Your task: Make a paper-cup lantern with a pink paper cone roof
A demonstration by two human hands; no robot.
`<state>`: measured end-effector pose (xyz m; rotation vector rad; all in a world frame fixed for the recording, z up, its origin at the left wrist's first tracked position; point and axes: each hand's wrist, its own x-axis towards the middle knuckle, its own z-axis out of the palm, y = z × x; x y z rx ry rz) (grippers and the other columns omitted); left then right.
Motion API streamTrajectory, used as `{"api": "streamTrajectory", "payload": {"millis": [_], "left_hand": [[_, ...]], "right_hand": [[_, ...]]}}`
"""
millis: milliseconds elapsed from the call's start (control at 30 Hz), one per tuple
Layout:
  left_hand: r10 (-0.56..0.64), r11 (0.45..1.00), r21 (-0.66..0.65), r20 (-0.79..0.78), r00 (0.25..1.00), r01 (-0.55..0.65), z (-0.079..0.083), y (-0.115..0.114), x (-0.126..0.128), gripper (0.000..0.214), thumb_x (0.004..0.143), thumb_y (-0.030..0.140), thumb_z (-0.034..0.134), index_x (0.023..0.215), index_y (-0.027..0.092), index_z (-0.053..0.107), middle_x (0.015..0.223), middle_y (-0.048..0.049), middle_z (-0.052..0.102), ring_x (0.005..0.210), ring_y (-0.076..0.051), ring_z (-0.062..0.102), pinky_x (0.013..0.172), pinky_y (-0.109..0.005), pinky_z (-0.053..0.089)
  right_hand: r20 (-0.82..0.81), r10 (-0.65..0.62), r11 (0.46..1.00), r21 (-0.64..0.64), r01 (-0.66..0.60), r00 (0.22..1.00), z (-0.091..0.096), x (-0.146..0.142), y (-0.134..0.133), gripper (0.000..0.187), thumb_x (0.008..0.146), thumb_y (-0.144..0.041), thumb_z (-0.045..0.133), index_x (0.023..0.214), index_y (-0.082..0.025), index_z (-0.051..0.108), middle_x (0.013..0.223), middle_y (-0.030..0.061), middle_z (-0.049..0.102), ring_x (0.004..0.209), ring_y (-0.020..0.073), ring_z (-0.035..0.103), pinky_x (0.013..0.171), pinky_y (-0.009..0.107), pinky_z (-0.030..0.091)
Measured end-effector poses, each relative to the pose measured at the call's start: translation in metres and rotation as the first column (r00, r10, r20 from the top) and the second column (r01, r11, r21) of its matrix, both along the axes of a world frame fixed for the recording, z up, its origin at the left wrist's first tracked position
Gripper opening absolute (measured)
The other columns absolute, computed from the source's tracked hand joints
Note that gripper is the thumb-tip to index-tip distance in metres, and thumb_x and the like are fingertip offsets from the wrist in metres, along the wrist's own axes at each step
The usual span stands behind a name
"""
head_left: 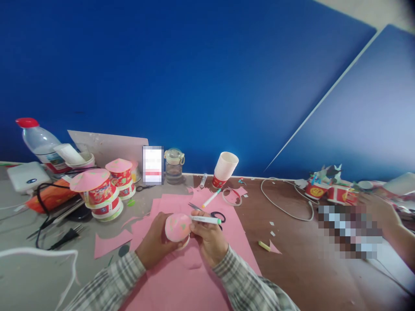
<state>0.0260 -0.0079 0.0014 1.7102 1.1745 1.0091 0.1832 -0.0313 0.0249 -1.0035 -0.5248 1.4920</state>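
My left hand (157, 235) is wrapped round a small paper cup model with a pink paper top (177, 227), which bears green marks. Its lower part is mostly hidden by my fingers. In my right hand (209, 242) is a white marker (205, 220) with a light green end, held against the right side of the pink top. Pink paper sheets (227, 250) lie under both hands. Just beyond my right hand, scissors (218, 216) with dark handles rest on the paper. A second marker (212, 198) with a teal end lies farther back.
Red cup models with pink cone roofs (90, 180) stand at left, near a plug (69, 235) and a bottle (42, 144). A lidded jar (174, 166) and stacked cups (225, 168) stand along the blue partition (194, 86). Another person's arm (389, 224) reaches in at right.
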Motion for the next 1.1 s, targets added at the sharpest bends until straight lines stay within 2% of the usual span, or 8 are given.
{"api": "streamTrajectory", "payload": {"millis": [200,333,433,500,600,700,900,1100], "left_hand": [[0.013,1.000,0.005,-0.015,1.000,-0.013,-0.003,0.000,0.000,0.056,0.043,0.032,0.077,0.093,0.030,0.052,0.084,0.0022,0.056,0.079,-0.023,0.054,0.067,-0.036,0.047],[-0.091,0.996,-0.018,-0.026,0.995,0.091,0.004,0.002,-0.006,0.065,0.040,0.031,0.079,0.099,0.031,0.051,0.091,0.0004,0.056,0.085,-0.025,0.053,0.074,-0.037,0.045],[-0.241,0.960,-0.121,0.105,0.965,0.253,0.014,0.004,-0.014,0.069,0.046,0.040,0.074,0.108,0.030,0.046,0.099,-0.0021,0.055,0.095,-0.027,0.050,0.082,-0.038,0.042],[-0.251,0.933,-0.196,0.252,0.935,0.303,0.018,0.006,-0.017,0.064,0.052,0.054,0.064,0.108,0.029,0.047,0.106,-0.0039,0.055,0.103,-0.027,0.045,0.086,-0.039,0.039],[-0.120,0.947,-0.242,0.341,0.932,0.211,0.016,0.009,-0.016,0.060,0.057,0.068,0.046,0.101,0.028,0.054,0.108,-0.0042,0.056,0.106,-0.026,0.043,0.090,-0.038,0.035],[0.012,0.955,-0.287,0.272,0.962,0.069,0.014,0.010,-0.010,0.059,0.054,0.070,0.044,0.093,0.027,0.057,0.095,-0.0036,0.062,0.095,-0.025,0.050,0.084,-0.037,0.038],[0.080,0.973,-0.227,0.220,0.972,-0.029,0.017,0.003,0.001,0.051,0.060,0.066,0.041,0.086,0.025,0.058,0.088,-0.0029,0.063,0.090,-0.023,0.051,0.083,-0.036,0.038],[0.106,0.990,-0.116,0.185,0.977,-0.085,0.006,-0.002,0.004,0.042,0.070,0.058,0.032,0.089,0.028,0.055,0.084,-0.0017,0.059,0.089,-0.022,0.051,0.084,-0.036,0.038]], "right_hand": [[-0.009,-0.047,0.999,0.026,0.047,0.999,-0.006,-0.003,-0.004,0.037,0.039,-0.015,0.076,0.074,-0.019,0.064,0.050,-0.0079,0.055,0.048,0.0085,0.048,0.046,0.018,0.040],[-0.011,-0.040,0.999,0.032,0.041,0.999,-0.007,-0.003,-0.004,0.036,0.040,-0.015,0.076,0.074,-0.018,0.064,0.051,-0.0077,0.054,0.048,0.0087,0.048,0.046,0.018,0.040],[-0.006,-0.028,0.999,0.033,0.028,1.000,-0.007,-0.003,-0.003,0.035,0.040,-0.015,0.075,0.074,-0.018,0.064,0.051,-0.0076,0.054,0.047,0.0084,0.048,0.045,0.018,0.040],[0.000,-0.025,0.999,0.035,0.025,1.000,-0.008,-0.003,-0.003,0.035,0.040,-0.014,0.075,0.074,-0.018,0.064,0.052,-0.0076,0.054,0.047,0.0080,0.047,0.045,0.018,0.040],[0.012,-0.028,0.999,0.036,0.027,1.000,-0.010,-0.004,-0.003,0.035,0.041,-0.014,0.075,0.074,-0.018,0.065,0.052,-0.0070,0.056,0.048,0.0083,0.048,0.045,0.019,0.040],[0.029,-0.038,0.999,0.037,0.037,0.999,-0.012,-0.005,-0.002,0.036,0.041,-0.015,0.075,0.075,-0.018,0.065,0.054,-0.0059,0.057,0.049,0.0094,0.049,0.047,0.019,0.042],[0.057,-0.035,0.998,0.057,0.032,0.998,-0.014,-0.004,-0.002,0.036,0.041,-0.018,0.076,0.076,-0.020,0.065,0.054,-0.0062,0.057,0.048,0.0099,0.049,0.047,0.020,0.042],[0.118,0.016,0.996,0.086,-0.027,0.993,-0.016,-0.002,-0.003,0.035,0.045,-0.024,0.079,0.077,-0.021,0.066,0.054,-0.0050,0.058,0.048,0.0104,0.050,0.046,0.020,0.041]]}}
